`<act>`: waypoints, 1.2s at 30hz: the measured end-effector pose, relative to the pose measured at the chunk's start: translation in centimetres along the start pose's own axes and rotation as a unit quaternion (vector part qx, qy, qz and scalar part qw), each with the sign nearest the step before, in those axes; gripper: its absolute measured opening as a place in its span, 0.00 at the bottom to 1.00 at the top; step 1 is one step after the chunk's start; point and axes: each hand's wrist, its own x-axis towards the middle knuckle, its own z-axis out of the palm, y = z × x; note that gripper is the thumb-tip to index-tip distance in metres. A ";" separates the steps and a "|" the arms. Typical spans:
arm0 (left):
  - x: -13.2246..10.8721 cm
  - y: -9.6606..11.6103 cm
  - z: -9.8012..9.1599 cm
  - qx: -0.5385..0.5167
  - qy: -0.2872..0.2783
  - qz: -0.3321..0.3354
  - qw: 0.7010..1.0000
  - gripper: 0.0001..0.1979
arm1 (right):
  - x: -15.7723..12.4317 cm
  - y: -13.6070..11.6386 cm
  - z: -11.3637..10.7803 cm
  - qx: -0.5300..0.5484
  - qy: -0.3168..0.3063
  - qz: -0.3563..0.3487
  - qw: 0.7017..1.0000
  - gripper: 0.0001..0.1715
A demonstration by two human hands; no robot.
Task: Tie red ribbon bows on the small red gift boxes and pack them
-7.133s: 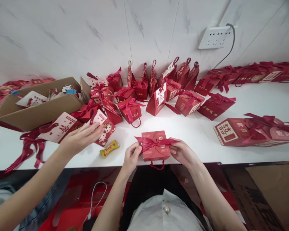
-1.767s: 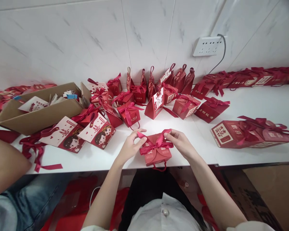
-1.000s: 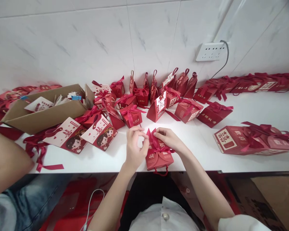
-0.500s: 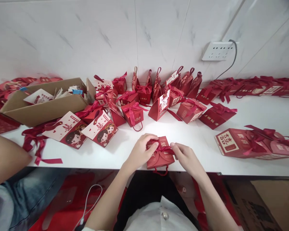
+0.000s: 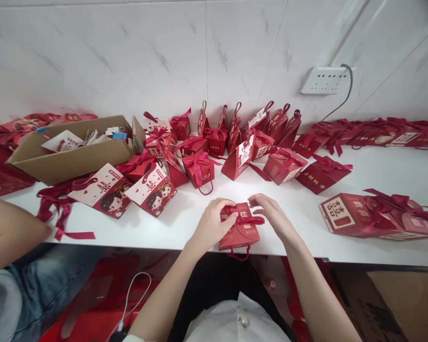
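A small red gift box (image 5: 243, 235) with gold lettering lies at the table's front edge, its cord handle hanging toward me. Across its top runs a dark red ribbon (image 5: 251, 220), looped on the right side. My left hand (image 5: 216, 222) is closed on the ribbon at the box's left, thumb and fingers pinched together. Just right of the box, my right hand (image 5: 269, 213) hovers with fingers bent and apart, holding nothing. The ribbon's part under my left fingers is hidden.
Several red gift boxes (image 5: 198, 168) with bows stand behind. At left are two white-and-red bags (image 5: 102, 190), loose ribbon (image 5: 60, 209) and a cardboard box (image 5: 71, 161). More boxes (image 5: 356, 213) sit at right. Another person's arm (image 5: 14, 223) rests at far left.
My right hand has let go of the ribbon's right loop and moved slightly up and right, its fingers parting. The left hand keeps its pinch on the ribbon. The view has shifted slightly.
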 end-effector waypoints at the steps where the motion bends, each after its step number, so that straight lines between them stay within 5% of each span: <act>1: 0.0 -0.1 0.0 0.010 0.004 0.009 1.000 0.09 | 0.9 -0.5 0.1 -0.037 -0.044 0.013 0.998 0.23; 4: 0.0 -0.2 0.2 0.063 0.052 0.057 0.995 0.09 | 3.1 -1.7 1.0 -0.103 -0.177 0.035 0.978 0.26; 6: -0.1 -0.1 0.4 0.109 0.096 0.100 0.984 0.09 | 3.8 -2.2 1.6 -0.090 -0.199 0.030 0.975 0.21; 10: -0.9 0.5 0.7 0.192 0.142 0.155 0.959 0.03 | 4.0 -2.2 2.3 -0.022 -0.182 0.013 0.983 0.13; 16: -2.4 1.3 1.1 0.275 0.112 0.142 0.944 0.08 | 4.2 -1.7 2.2 -0.053 -0.133 -0.009 0.990 0.13; 36: -1.9 0.5 1.2 0.233 0.086 0.098 0.964 0.05 | 6.8 -1.7 3.9 -0.104 -0.047 -0.092 0.989 0.13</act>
